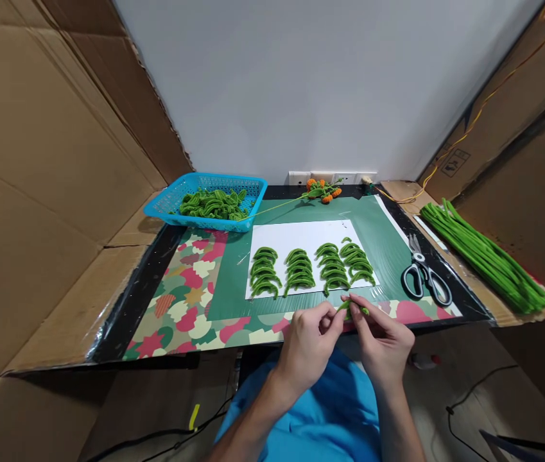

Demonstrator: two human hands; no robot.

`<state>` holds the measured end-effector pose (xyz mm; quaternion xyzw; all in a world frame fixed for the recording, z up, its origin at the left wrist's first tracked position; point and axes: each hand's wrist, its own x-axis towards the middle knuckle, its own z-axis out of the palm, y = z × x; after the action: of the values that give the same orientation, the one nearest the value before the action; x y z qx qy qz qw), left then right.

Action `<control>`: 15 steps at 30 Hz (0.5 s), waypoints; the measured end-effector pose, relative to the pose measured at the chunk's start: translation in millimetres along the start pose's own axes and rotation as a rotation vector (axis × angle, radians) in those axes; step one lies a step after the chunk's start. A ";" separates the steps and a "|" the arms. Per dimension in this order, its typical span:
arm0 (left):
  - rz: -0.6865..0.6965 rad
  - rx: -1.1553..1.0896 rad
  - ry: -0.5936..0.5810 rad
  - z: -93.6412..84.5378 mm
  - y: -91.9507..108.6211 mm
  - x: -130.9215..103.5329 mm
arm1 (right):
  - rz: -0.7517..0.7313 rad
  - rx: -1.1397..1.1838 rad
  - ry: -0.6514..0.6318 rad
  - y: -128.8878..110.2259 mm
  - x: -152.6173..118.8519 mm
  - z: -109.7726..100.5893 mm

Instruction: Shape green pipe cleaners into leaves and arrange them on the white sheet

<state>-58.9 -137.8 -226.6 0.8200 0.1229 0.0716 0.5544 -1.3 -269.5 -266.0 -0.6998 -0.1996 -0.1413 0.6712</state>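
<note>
At the front edge of the table, my left hand and my right hand meet with pinched fingers around a small green pipe cleaner piece. Fingers cover part of it, so its full shape is hidden. Just beyond my hands lies a white sheet bearing several columns of curved green pipe cleaner pieces. A short bit of green rests above the rightmost column.
A blue plastic basket at the back left holds many green pieces. Orange-and-green pipe cleaner flowers lie by the wall sockets. Scissors lie at right, with a bundle of long green pipe cleaners beyond. Cardboard walls flank the table.
</note>
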 end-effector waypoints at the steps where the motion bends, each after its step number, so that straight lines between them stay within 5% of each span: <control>1: 0.000 0.002 0.010 0.9 -0.6 -0.2 | -0.021 -0.006 0.002 0.8 -0.2 -0.5; 15: -0.028 0.101 0.004 0.5 1.8 1.0 | -0.189 -0.094 0.011 2.2 0.1 2.7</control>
<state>-57.6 -138.7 -225.2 0.8450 0.1388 0.0590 0.5130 -0.4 -266.8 -268.0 -0.7079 -0.2542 -0.2168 0.6223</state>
